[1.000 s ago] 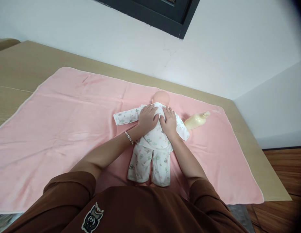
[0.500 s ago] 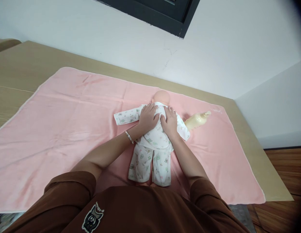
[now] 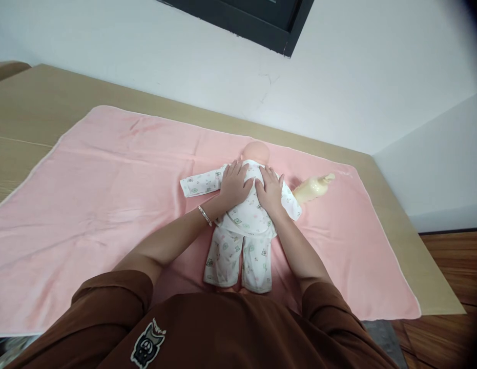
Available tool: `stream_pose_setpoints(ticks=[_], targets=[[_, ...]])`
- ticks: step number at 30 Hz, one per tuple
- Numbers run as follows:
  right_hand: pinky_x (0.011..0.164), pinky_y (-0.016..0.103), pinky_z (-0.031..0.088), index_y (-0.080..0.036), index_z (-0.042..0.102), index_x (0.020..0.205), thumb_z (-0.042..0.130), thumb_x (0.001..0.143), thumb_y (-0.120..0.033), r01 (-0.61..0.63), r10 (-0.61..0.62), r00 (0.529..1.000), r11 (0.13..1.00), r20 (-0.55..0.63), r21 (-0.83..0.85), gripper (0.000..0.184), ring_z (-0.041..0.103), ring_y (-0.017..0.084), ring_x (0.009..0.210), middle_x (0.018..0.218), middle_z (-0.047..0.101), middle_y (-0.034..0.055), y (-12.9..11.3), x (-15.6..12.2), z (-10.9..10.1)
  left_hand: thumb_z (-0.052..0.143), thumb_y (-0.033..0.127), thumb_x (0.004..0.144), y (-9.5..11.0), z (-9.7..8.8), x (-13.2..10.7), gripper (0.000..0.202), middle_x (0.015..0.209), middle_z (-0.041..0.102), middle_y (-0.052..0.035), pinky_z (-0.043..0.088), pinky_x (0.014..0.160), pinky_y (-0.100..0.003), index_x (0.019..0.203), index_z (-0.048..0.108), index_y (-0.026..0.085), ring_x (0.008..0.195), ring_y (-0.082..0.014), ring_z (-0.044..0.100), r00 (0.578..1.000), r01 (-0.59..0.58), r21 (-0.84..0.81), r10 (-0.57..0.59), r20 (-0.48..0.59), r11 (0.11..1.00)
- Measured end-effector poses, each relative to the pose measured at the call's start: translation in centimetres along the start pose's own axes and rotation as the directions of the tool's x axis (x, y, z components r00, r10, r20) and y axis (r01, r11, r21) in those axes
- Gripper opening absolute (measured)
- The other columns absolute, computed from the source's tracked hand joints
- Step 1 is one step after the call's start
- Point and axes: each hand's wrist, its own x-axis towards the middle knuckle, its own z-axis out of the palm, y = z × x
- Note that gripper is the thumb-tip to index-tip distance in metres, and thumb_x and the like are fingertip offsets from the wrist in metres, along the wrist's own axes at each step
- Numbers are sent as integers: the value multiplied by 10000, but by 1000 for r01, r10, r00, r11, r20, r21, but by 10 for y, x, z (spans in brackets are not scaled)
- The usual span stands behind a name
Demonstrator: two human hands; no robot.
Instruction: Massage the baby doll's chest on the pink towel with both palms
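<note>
A baby doll [image 3: 246,212] in white printed pyjamas lies on a pink blanket [image 3: 138,164], its bald head away from me and its face hidden. My left hand [image 3: 235,185] rests flat on the left side of its upper body, fingers stretched out. Opposite it, my right hand [image 3: 270,192] lies on the right side, fingers spread, with the thumbs of both hands pointing inward. Neither hand grasps anything. Just beyond the doll's right-side sleeve is a pale yellow feeding bottle [image 3: 313,188], lying on its side.
The blanket covers much of a light wooden table [image 3: 392,218]. A white wall [image 3: 207,66] with a dark frame [image 3: 261,25] rises behind the table. Wooden flooring [image 3: 449,271] shows at the right, and a curved wooden piece [image 3: 9,69] at the far left.
The fingers of my right hand have spread a little wider on the doll. My left hand stays in place, and the doll and bottle lie as before.
</note>
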Motion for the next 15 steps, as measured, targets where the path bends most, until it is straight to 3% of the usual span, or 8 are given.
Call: stream_pose_setpoints(ticks=[7,11,15], targets=[[1115,731,-31,-238,497,1391,364,990,-391,-17,16,1000,997,-13,-69,450,227,331,1475,1555,357,124,13,10,-14,369,352,955,-6,7,1,438,1441,510,-139,286,1168,-543,1330,508,173,1412,-300,377,998,-12,-58,8,-61,998],[1125,727,27,-148,465,1409,404,949,-320,-55,45,992,995,-115,-82,495,223,360,1470,1561,314,189,9,10,-25,284,319,977,-11,12,0,436,1408,547,-126,325,1165,-519,1301,535,172,1388,-257,419,991,-13,-137,-5,-135,990],[1176,638,124,-160,402,1450,397,946,-301,93,-94,988,996,-125,-18,524,226,303,1480,1585,273,159,-11,0,-23,212,363,1000,-14,13,-4,478,1402,554,-115,339,1173,-496,1301,533,176,1379,-223,436,979,-34,-219,-12,-204,975]])
